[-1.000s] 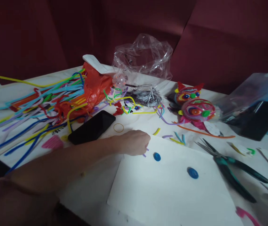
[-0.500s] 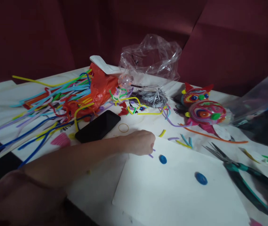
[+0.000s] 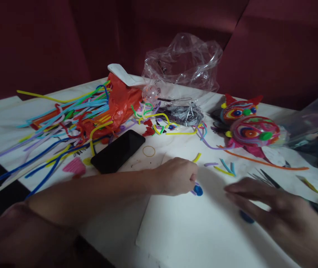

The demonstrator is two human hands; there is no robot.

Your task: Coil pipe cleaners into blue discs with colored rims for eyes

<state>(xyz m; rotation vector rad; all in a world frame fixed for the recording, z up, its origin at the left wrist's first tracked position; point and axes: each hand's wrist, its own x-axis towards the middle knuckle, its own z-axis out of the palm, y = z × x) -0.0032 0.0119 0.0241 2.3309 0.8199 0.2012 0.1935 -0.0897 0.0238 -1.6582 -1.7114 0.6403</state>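
Note:
My left hand (image 3: 177, 176) is closed in a fist over the white paper (image 3: 181, 230), with a short purple pipe cleaner (image 3: 193, 192) poking out under its fingers. Right by those fingers is a blue disc (image 3: 198, 190), and the purple piece appears to touch it. My right hand (image 3: 273, 212), partly blurred, has thumb and fingers pinched together above the sheet. Whatever may be between its fingertips is too small to see. A second blue disc (image 3: 247, 217) lies beneath this hand, partly covered.
Cut pipe cleaner pieces (image 3: 224, 171) lie beyond the paper. A cutting tool (image 3: 270, 178) is mostly hidden behind my right hand. A black phone (image 3: 118, 150), a pipe cleaner bundle (image 3: 72, 119), a clear bag (image 3: 184, 63) and two decorated animal figures (image 3: 255, 132) surround the work area.
My right hand has come in from the right, over the cutting tool and the second disc. My left hand has shifted slightly right and down, nearer the first blue disc.

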